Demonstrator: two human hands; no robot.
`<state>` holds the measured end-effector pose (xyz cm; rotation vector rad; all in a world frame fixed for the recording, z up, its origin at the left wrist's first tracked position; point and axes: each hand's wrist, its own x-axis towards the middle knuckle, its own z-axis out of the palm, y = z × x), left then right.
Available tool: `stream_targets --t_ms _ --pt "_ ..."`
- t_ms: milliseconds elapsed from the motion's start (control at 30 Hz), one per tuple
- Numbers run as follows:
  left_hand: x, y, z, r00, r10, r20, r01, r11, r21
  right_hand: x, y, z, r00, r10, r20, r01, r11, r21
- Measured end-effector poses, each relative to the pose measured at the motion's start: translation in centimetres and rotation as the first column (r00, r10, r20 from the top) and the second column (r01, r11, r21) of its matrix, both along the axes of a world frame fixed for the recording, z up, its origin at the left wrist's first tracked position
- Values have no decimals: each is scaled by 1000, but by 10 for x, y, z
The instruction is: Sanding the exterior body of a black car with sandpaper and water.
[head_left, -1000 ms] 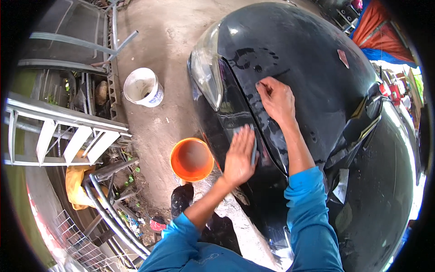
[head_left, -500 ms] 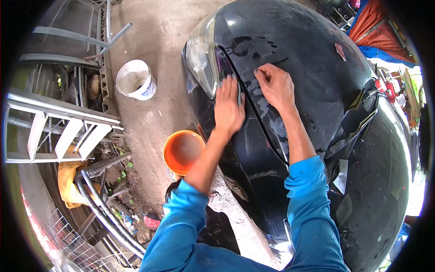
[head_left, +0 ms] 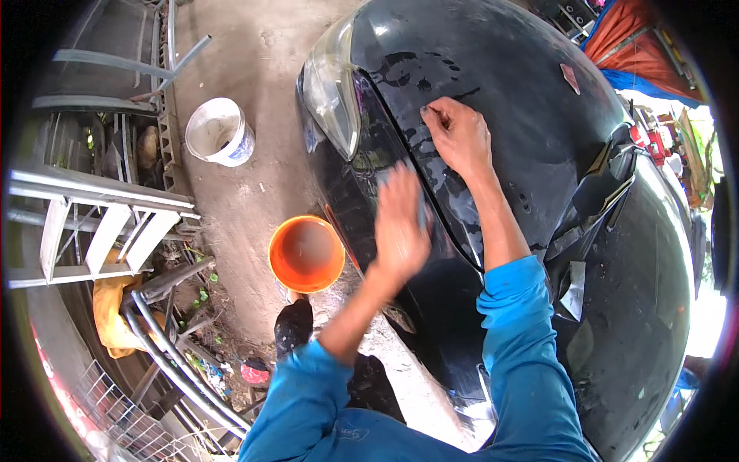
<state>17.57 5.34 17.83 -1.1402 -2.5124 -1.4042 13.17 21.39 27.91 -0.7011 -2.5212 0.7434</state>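
My left hand (head_left: 400, 223), smeared by motion, lies flat over the black front fender (head_left: 439, 285) of a car, just behind the clear headlight (head_left: 331, 100). Along its thumb side shows the edge of a thin bluish-grey pad (head_left: 423, 214), mostly hidden under the palm. My right hand (head_left: 459, 138) rests on the wet black hood (head_left: 523, 115), across the dark seam from the left one. Its fingers are curled in and pressed together; whatever they hold, if anything, cannot be made out. Water drops and wet streaks mark the paint around both hands.
An orange bucket (head_left: 335, 262) of cloudy water stands on the ground beside my left forearm. Farther off is a white bucket (head_left: 245, 142). A metal ladder (head_left: 108, 200) and bent tubes line the left side. Folded dark sheets (head_left: 600, 192) sit near the windshield.
My left hand has slid back along the fender, away from the headlight and nearer to me. My right hand stays at about the same spot on the hood.
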Motion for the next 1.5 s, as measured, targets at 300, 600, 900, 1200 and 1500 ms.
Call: stream_targets --t_ms 300,600,900,1200,1500 --pt "-45 7 7 994 86 -67 -85 996 9 -6 -8 4 999 28 -38 -28 1000 8" --pt "30 -21 3 992 -122 -42 120 992 -46 -1 2 3 998 27 -50 -25 998 52" --pt "97 -54 -17 970 -203 134 218 970 -108 1 -1 3 1000 -6 -21 5 1000 -10" --pt "15 -26 -16 998 17 67 -14 999 -44 3 3 -2 1000 -18 23 18 1000 -3" --pt "-38 0 -20 972 225 -64 -228 972 -54 -2 -4 0 1000 5 7 -5 1000 -14"
